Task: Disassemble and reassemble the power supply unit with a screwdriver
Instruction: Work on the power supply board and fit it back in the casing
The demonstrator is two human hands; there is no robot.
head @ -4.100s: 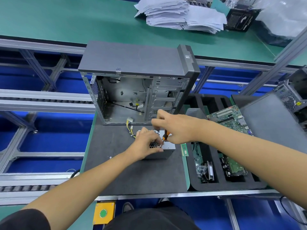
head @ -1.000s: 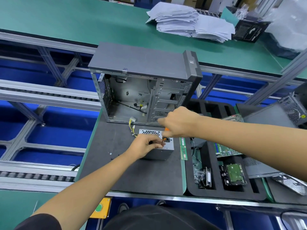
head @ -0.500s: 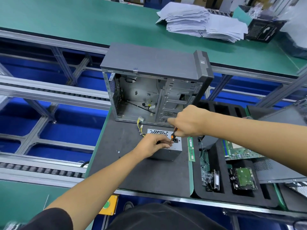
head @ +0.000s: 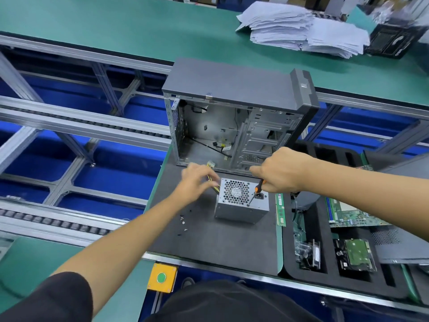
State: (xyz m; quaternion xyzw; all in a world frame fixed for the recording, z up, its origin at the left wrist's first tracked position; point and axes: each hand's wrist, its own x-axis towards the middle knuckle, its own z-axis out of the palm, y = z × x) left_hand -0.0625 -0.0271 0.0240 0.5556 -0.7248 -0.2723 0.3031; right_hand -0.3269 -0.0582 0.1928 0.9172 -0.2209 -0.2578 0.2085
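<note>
Several small screws (head: 183, 223) lie loose on the dark surface (head: 209, 242), near the left side of the power box (head: 241, 203); so some of the taking-apart looks done. The power box sits out of the case (head: 234, 117), just in front of its open side, with the fan holes facing up; its lid looks like it is still on, so I think it is not open yet. The right hand (head: 281, 173) grips the screwdriver (head: 255, 194), fingers curled round the handle; the tip rests at a spot on top of the box, near the plug socket; I cannot tell if a screw is under it. The left hand (head: 197, 180) is blurry, just beside the box by the yellow wires (head: 214, 182); its fingers look spread and loose, and I cannot tell if they touch the wires. Left to do, I think: the last screws out, the lid off, then all of it back together.
</note>
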